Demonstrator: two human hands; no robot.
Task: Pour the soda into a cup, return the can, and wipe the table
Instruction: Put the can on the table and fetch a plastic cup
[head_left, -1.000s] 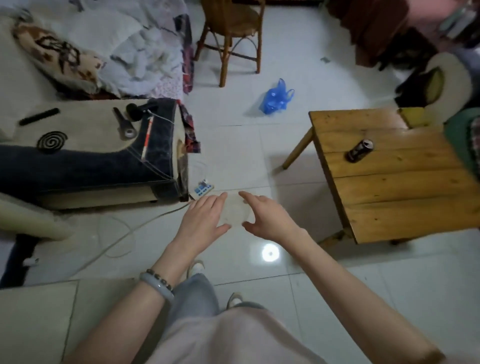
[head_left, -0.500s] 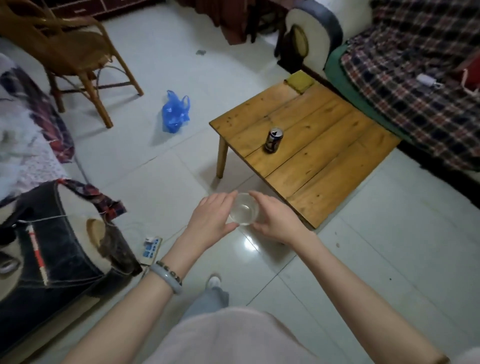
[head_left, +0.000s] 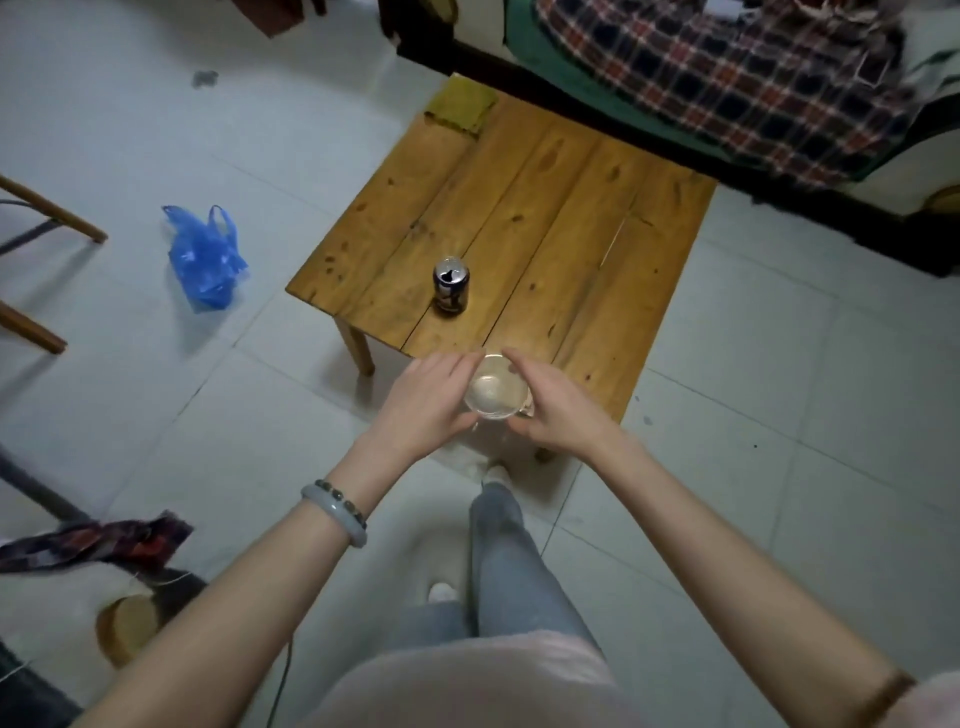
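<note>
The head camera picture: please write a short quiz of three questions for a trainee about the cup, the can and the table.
1. True or false: the can lies on its side on the wooden table.
2. Which hands hold the clear cup? A) only the left hand B) only the right hand C) both
3. Fill in: the yellow-green cloth lies at the table's ____ corner, near the sofa.

Key
1. False: it stands upright, its top already opened.
2. C: one hand on each side of the cup, over the table's near edge.
3. Far.
</note>
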